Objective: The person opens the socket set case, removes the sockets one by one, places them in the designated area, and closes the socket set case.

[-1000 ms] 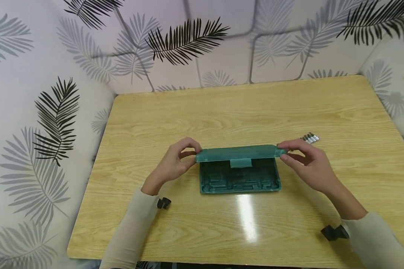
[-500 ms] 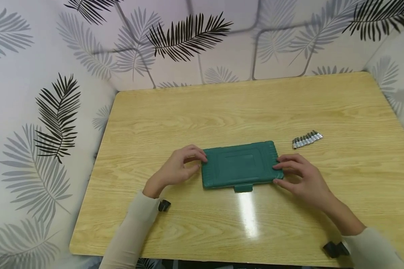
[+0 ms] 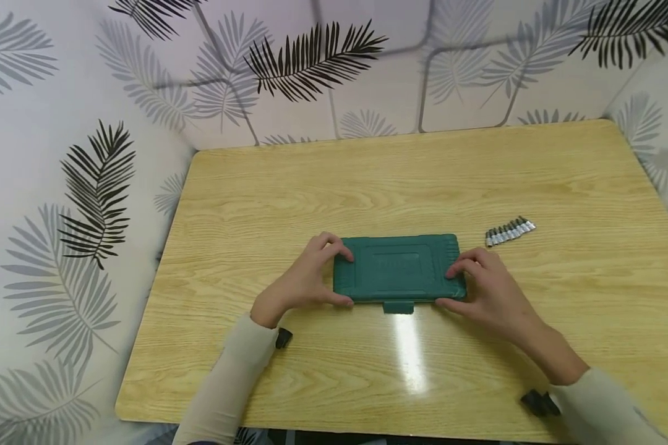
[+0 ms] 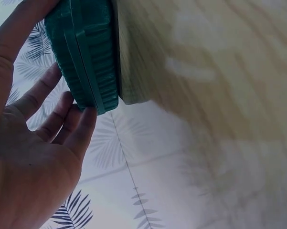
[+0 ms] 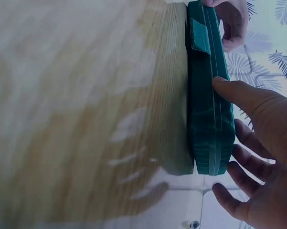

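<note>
A green plastic tool case (image 3: pixel 398 269) lies on the wooden table with its lid down. At its front edge the latch flap (image 3: pixel 398 308) sticks out in the head view. My left hand (image 3: pixel 308 278) holds the left end, thumb at the front edge and fingertips on the lid. The right end is held by my right hand (image 3: pixel 495 293), its thumb against the front side near the seam (image 5: pixel 214 95) and fingers bent over the lid. Ribbed end walls of the case (image 4: pixel 93 57) show in the left wrist view. The inside of the case is hidden.
A slanted row of several small metal socket bits (image 3: pixel 509 232) lies on the table (image 3: pixel 289 191) behind my right hand. Leaf-patterned walls (image 3: pixel 334 117) border the table at the back and left.
The lid, tilted up with the inside showing, has come down over the base. The case has turned slightly straighter, and both hands have moved from the lid's corners to around its ends.
</note>
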A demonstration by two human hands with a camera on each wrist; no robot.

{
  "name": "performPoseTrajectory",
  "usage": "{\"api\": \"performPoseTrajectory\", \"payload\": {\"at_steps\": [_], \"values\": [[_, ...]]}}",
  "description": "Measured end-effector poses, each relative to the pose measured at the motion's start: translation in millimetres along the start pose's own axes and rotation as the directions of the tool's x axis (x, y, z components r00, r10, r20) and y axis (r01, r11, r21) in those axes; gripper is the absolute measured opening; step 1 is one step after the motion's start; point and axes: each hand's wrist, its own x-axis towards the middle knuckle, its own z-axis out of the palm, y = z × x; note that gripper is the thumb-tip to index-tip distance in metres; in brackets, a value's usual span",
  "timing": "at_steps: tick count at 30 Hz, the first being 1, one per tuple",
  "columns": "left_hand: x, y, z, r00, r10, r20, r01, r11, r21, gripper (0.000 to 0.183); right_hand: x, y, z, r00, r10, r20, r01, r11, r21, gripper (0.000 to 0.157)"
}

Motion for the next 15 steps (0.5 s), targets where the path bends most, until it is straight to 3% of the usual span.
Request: {"api": "performPoseTrajectory", "payload": {"at_steps": [2, 3, 7, 8, 10, 14, 15], "values": [[1.0, 0.1, 0.3, 1.000, 0.004, 0.000, -0.004, 1.000, 0.005, 0.067, 5, -3, 2.1, 1.000, -0.009, 0.010, 0.009, 1.000, -0.027, 0.046], [2.4, -8.7, 3.4, 1.000, 0.024, -0.005, -0.024, 1.000, 0.013, 0.068, 7, -4, 3.6, 1.000, -0.019, 0.017, 0.020, 0.999, -0.039, 0.046], [4.1, -9.2, 3.3, 0.999, 0.038, -0.001, -0.038, 0.999, 0.036, 0.068, 17, -9, 10.8, 0.995, -0.073, 0.061, 0.077, 0.995, -0.066, 0.049], [6.0, -17.4, 5.8, 0.999, 0.055, 0.001, -0.055, 0.998, 0.045, 0.070, 19, -9, 12.7, 0.994, -0.084, 0.076, 0.089, 0.994, -0.069, 0.050], [6.1, -7.8, 2.7, 0.999, 0.038, 0.011, -0.038, 0.998, 0.044, 0.069, 23, -11, 15.4, 0.990, -0.098, 0.102, 0.106, 0.991, -0.077, 0.053], [6.9, -6.9, 1.7, 1.000, 0.021, 0.018, -0.022, 0.998, 0.061, 0.071, 29, -15, 17.7, 0.982, -0.110, 0.154, 0.125, 0.988, -0.089, 0.062], [5.6, 1.9, -1.3, 1.000, -0.002, 0.020, 0.001, 0.998, 0.065, 0.070, 30, -17, 18.1, 0.980, -0.110, 0.168, 0.127, 0.987, -0.096, 0.064]]}}
